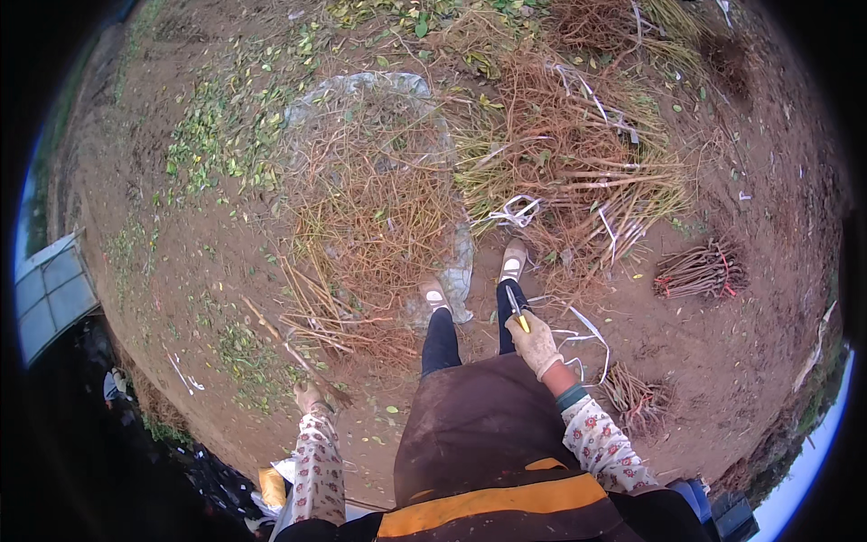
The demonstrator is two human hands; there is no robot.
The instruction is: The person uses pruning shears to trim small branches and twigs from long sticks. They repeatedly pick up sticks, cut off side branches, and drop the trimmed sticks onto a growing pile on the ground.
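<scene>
My left hand, in a pale work glove, is closed around a long bare plant stem. The stem slants up and away to the left, and a tuft of brown roots sticks out beside the hand. In front of the brown apron, my gloved right hand grips pruning shears with yellow handles, blades pointing away from me. Between my shoes and beyond lies a loose heap of cut stems and roots, partly on a pale plastic sheet.
Tied bundles of rooted saplings are piled at the far right. Two smaller bundles, one with a red tie and one nearer, lie on the soil. White strapping curls by my right foot. Fallen leaves cover soil at left.
</scene>
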